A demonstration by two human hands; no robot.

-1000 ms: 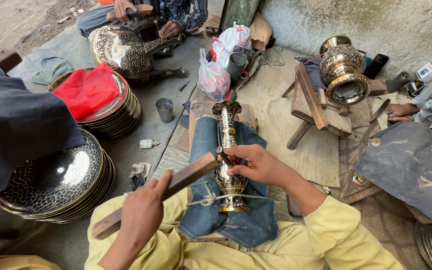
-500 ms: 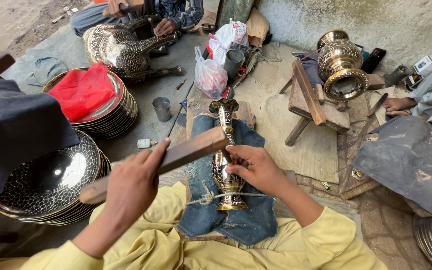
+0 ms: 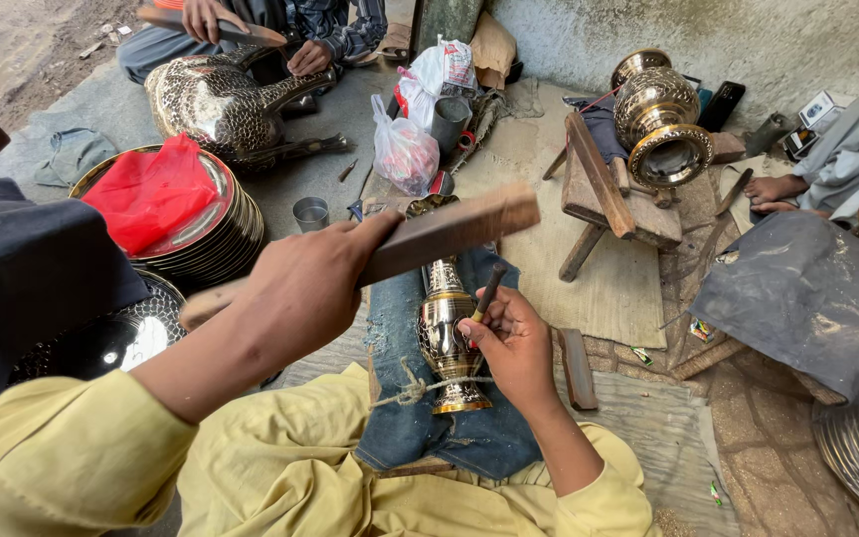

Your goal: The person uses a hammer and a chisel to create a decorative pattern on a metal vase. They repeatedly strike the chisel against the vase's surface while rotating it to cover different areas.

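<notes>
A brass vase [image 3: 447, 328] lies on a blue denim cloth [image 3: 400, 418], tied near its foot with twine [image 3: 412, 388]. My right hand [image 3: 511, 343] rests against the vase and pinches a thin dark chisel [image 3: 487, 292], tip on the metal. Raised above the vase, my left hand [image 3: 305, 288] grips a flat wooden bat [image 3: 439, 231] that slants up to the right. Yellow sleeves cover both my arms.
Stacks of engraved metal plates [image 3: 216, 234] with a red cloth [image 3: 151, 189] sit at the left. A large brass urn [image 3: 660, 124] stands by a wooden stand [image 3: 603, 194]. Another person hammers a metal pot [image 3: 216, 104] at the top. A plastic bag [image 3: 405, 149] and steel cup [image 3: 310, 213] lie ahead.
My left hand has swung the wooden bat upward, from low beside the vase to high above it. The right hand stays on the vase with the chisel.
</notes>
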